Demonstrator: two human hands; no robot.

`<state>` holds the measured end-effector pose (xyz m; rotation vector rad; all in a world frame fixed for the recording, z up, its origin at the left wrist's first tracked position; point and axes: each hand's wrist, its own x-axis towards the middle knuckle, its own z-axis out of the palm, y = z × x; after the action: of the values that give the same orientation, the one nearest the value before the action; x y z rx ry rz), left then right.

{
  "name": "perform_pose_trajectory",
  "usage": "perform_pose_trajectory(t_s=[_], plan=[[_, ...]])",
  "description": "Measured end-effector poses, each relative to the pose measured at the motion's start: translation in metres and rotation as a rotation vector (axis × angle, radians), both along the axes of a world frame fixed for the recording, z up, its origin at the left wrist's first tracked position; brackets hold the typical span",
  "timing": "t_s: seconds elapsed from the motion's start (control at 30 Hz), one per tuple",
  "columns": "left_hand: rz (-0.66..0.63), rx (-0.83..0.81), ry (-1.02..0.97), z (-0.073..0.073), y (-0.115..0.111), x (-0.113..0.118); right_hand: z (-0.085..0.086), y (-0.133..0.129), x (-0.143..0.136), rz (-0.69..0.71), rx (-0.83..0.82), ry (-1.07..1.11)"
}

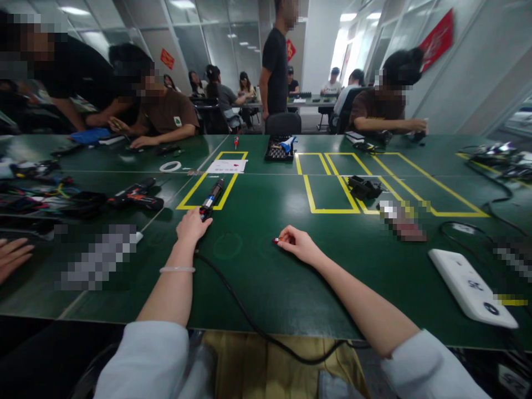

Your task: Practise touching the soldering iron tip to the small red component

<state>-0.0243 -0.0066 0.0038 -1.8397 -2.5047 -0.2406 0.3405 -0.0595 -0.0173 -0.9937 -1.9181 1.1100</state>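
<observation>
My left hand (193, 226) is closed round the near end of a dark cylindrical tool (213, 198) with a blue band, which lies inside a yellow taped outline. A black cable (233, 293) runs from beside that hand to the table's front edge. My right hand (294, 244), over the green table (266, 288), pinches a small red piece (276, 241) between thumb and fingers. Beyond the tool, a white printed sheet (228, 166) lies across the taped outline.
An open bit case (280, 149) stands at the back centre, a black bracket (364, 188) right of centre. A white device (471, 288) lies at the right, a power drill (137, 195) at the left. Another person's hand (14, 257) rests at the left edge.
</observation>
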Motion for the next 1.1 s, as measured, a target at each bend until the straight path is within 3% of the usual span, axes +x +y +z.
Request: perform_pose_trajectory(t_s=[0.33, 0.5, 0.73, 1.1], plan=[[-0.109, 0.032, -0.029, -0.001, 0.007, -0.011, -0.001, 0.000, -0.001, -0.011, 0.005, -0.014], [-0.141, 0.054, -0.034, -0.001, 0.010, -0.003, -0.002, 0.000, -0.002, -0.020, 0.005, -0.001], [-0.217, 0.079, 0.002, -0.001, 0.000, 0.035, -0.002, 0.000, -0.003, -0.037, 0.006, 0.016], [-0.612, 0.077, -0.081, 0.002, -0.037, 0.129, 0.000, 0.002, -0.001, -0.110, 0.082, -0.038]])
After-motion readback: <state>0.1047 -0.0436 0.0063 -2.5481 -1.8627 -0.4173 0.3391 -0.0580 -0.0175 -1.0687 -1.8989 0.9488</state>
